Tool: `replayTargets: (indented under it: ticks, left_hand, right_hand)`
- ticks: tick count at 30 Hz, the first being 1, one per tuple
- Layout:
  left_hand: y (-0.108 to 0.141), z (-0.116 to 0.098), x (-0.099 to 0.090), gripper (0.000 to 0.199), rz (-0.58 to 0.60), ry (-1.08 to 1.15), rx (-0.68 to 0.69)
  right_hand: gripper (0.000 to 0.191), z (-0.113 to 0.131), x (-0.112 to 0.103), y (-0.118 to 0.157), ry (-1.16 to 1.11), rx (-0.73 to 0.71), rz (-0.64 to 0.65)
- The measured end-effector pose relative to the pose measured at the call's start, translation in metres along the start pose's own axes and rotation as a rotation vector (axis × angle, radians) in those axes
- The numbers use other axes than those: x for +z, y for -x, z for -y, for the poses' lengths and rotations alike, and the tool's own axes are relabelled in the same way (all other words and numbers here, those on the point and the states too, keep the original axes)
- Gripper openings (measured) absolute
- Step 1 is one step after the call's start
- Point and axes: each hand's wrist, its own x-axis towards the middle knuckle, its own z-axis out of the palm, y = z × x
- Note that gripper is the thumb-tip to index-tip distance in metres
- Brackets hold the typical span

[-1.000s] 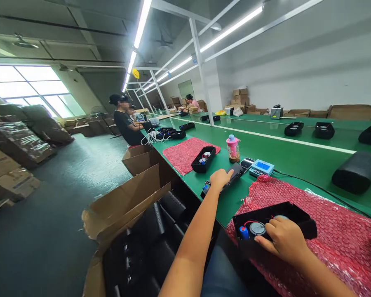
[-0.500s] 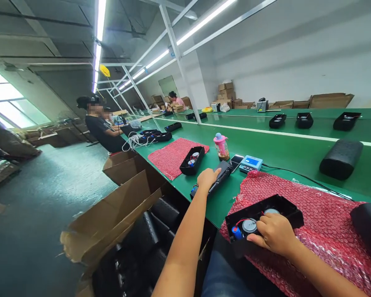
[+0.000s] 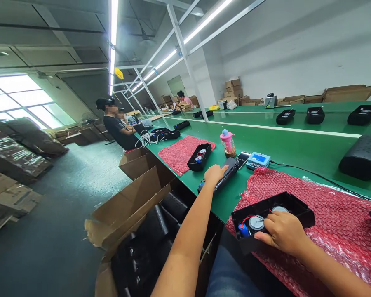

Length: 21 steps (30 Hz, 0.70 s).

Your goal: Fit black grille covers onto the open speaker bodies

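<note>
My left hand reaches forward and is closed over a black speaker housing on the green bench, with a bit of blue showing at its near end. My right hand grips the near wall of an open black speaker shell. Inside that shell are two round speaker drivers, red wires and a blue cylindrical cell. The shell rests on red bubble wrap at the bench edge. Another open speaker shell lies just beyond my left hand.
A pink-topped bottle, a phone and a blue meter with a black cable stand past my hands. Below left, an open carton holds black housings. A co-worker sits farther along the bench. More speakers lie to the right.
The view has swung slightly left, so the bench appears shifted right. Both hands keep their holds on the same speaker parts.
</note>
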Motion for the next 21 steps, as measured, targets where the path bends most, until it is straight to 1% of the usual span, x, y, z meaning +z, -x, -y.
replayTargets:
  ticks: [2, 3, 5, 6, 7, 8, 9, 11, 14, 17, 21]
  left_hand:
    - [0.002, 0.007, -0.003, 0.049, 0.064, 0.085, 0.058]
    - [0.004, 0.011, -0.005, 0.042, 0.105, 0.139, 0.092]
    - [0.009, 0.019, -0.008, 0.031, 0.181, 0.259, 0.162]
    - [0.012, 0.023, -0.009, 0.032, 0.213, 0.319, 0.194]
    - [0.015, 0.026, -0.011, 0.038, 0.243, 0.377, 0.221]
    - [0.017, 0.029, -0.013, 0.045, 0.276, 0.432, 0.242]
    - [0.019, 0.031, -0.014, 0.052, 0.313, 0.483, 0.256]
    - [0.021, 0.033, -0.016, 0.06, 0.393, 0.573, 0.26]
    - [0.022, 0.033, -0.017, 0.067, 0.472, 0.679, 0.22]
    - [0.019, 0.032, -0.014, 0.067, 0.479, 0.749, 0.158]
    - [0.015, 0.032, -0.011, 0.065, 0.442, 0.795, 0.071]
  right_hand:
    - [0.061, -0.004, -0.006, 0.003, -0.049, -0.023, 0.085]
    - [0.052, -0.007, -0.011, 0.005, -0.097, -0.028, 0.166]
    - [0.028, -0.014, -0.022, 0.012, -0.236, 0.004, 0.365]
    - [0.014, -0.016, -0.027, 0.015, -0.317, 0.038, 0.454]
    - [0.004, -0.019, -0.032, 0.018, -0.388, 0.076, 0.515]
    - [0.006, -0.02, -0.036, 0.021, -0.443, 0.106, 0.552]
    - [0.012, -0.021, -0.038, 0.023, -0.485, 0.119, 0.571]
    - [0.02, -0.021, -0.04, 0.024, -0.529, 0.115, 0.581]
    - [0.022, -0.017, -0.037, 0.023, -0.542, 0.115, 0.556]
    - [0.017, -0.013, -0.03, 0.023, -0.488, 0.115, 0.488]
    - [0.013, -0.009, -0.022, 0.027, -0.394, 0.096, 0.355]
